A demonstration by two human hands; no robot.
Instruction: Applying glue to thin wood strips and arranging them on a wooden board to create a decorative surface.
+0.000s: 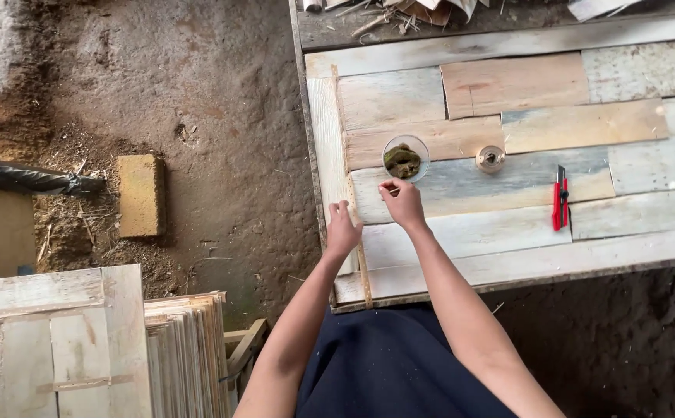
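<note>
The left hand [343, 230] rests on the bench [508, 101] edge, fingers curled loosely over a thin wooden strip [363, 271]. Just right, the right hand [404, 203] has its fingers pinched narrow; I cannot tell whether they hold anything. Beyond them sits a clear cup [406, 158] holding a greenish-brown lump, then a small lid [490, 158] and a red knife [560, 199].

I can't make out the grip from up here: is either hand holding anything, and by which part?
Left hand pinches the thin wooden strip near its middle. Right hand reaches toward the clear cup; whether its fingertips hold anything cannot be told.
</note>
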